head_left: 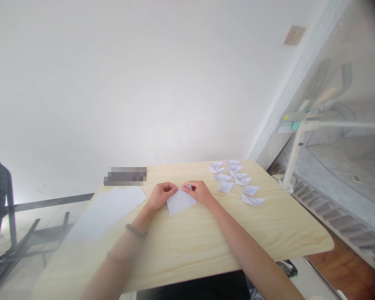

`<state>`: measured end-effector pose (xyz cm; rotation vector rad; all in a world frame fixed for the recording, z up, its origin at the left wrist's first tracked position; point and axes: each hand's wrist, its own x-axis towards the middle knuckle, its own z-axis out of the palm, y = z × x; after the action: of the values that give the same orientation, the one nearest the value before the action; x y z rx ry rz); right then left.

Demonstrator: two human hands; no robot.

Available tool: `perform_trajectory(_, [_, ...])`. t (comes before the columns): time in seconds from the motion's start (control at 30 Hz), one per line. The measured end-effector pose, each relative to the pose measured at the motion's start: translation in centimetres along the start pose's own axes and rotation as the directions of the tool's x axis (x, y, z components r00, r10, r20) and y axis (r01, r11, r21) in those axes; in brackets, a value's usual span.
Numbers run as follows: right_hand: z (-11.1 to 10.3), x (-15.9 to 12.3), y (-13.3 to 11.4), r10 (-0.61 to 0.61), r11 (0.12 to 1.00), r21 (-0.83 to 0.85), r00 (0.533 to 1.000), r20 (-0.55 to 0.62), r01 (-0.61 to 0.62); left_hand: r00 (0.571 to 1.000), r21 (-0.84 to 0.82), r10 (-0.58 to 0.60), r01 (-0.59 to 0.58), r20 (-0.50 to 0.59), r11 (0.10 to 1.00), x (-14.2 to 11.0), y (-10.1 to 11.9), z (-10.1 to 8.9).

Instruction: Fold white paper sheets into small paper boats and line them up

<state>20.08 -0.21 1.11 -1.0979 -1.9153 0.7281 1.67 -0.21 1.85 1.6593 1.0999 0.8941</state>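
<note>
A small white folded piece of paper (181, 203) is held between my two hands over the middle of the wooden table. My left hand (162, 196), with a beaded bracelet on its wrist, pinches the paper's upper left edge. On the other side, my right hand (198, 191) pinches the upper right edge between thumb and fingers. The two pinches are close together at the top of the paper. To the right stand several folded paper boats (252, 200) in loose rows. White paper sheets (112, 208) lie flat left of my left hand.
The pale wooden table (187, 250) has rounded corners and meets a white wall (175, 83) at the back. A pixelated dark object (125, 176) lies at its far left. A black chair (6, 208) stands left; a white metal frame (295, 158) rises to the right.
</note>
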Motion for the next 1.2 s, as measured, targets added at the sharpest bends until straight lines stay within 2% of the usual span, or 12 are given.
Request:
perform_trajectory(0.27, [0.1,0.0,0.0,-0.02,1.0,0.003,1.0,0.004,0.02,1.0,0.037,0.014,-0.014,0.004,0.999,0.0,0.0,0.1])
perform_trajectory(0.73, [-0.1,0.3,0.8,0.052,0.998,-0.029,0.99,-0.13,-0.056,0.997,0.007,0.013,-0.012,-0.078,1.0,0.4,-0.1,0.0])
perform_trajectory(1.2, [-0.1,0.5,1.3,0.113,0.993,0.007,0.962,-0.25,-0.115,0.997,-0.138,-0.023,0.013,-0.073,0.99,0.5,-0.5,-0.1])
